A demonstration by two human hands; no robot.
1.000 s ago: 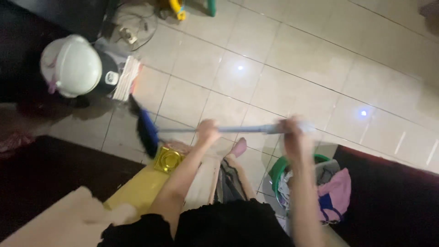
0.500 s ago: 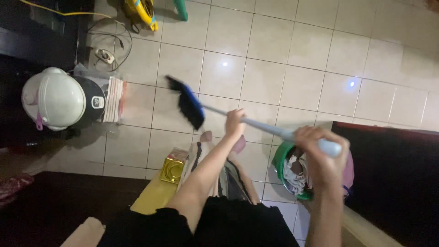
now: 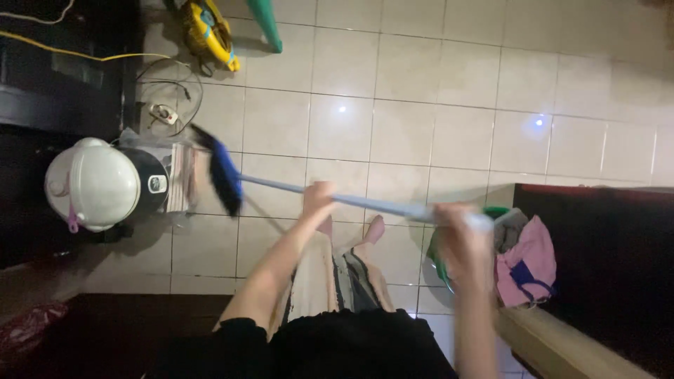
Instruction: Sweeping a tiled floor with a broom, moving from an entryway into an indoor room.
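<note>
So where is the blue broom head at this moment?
In the head view, the blue bristled broom head is at centre-left over the pale tiled floor, just right of the white-lidded round appliance, with the left hand further along its handle.

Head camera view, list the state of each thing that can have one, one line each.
Broom: off-vertical, head near the white appliance, held by both hands.
Left hand: closed on the handle.
Right hand: closed on the handle end, blurred.
White appliance: lid shut.
Green basket: filled with clothes.

Home; tiled floor [image 3: 421, 77]; rice cooker [image 3: 95, 184]; laundry basket [image 3: 523, 256]
</note>
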